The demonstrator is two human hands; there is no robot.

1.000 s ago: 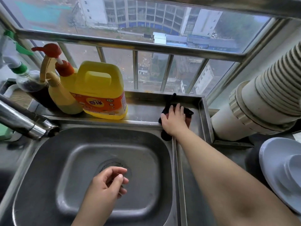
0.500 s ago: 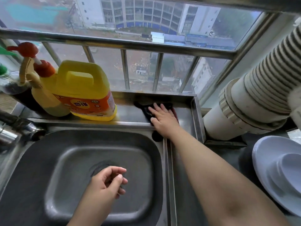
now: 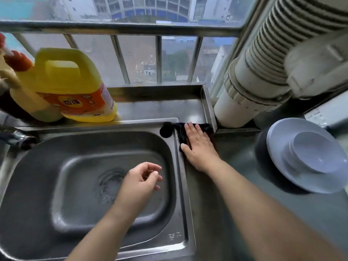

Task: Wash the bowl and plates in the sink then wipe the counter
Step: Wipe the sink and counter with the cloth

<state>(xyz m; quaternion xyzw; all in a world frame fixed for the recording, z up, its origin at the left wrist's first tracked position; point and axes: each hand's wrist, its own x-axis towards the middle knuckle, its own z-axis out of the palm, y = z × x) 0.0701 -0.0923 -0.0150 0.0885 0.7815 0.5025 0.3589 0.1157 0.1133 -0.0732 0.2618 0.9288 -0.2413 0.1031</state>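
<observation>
My right hand (image 3: 199, 146) lies flat with straight fingers on a dark cloth (image 3: 181, 131), pressing it onto the steel counter (image 3: 235, 185) just right of the sink's rim. Part of the cloth hangs over the rim toward the basin. My left hand (image 3: 140, 182) hovers over the steel sink (image 3: 56, 185) near the drain (image 3: 111, 182), fingers loosely curled and holding nothing. A stack of white plates with a bowl (image 3: 318, 153) on top sits on the counter at the right.
A yellow detergent jug (image 3: 69, 85) and pump bottles (image 3: 11, 72) stand on the ledge behind the sink. The tap spout (image 3: 18, 139) juts in from the left. A wide ribbed white duct (image 3: 263, 76) rises at the back right. Window bars run behind.
My right hand has slid the cloth from the back ledge toward me, onto the counter strip beside the sink. My left hand stays over the drain.
</observation>
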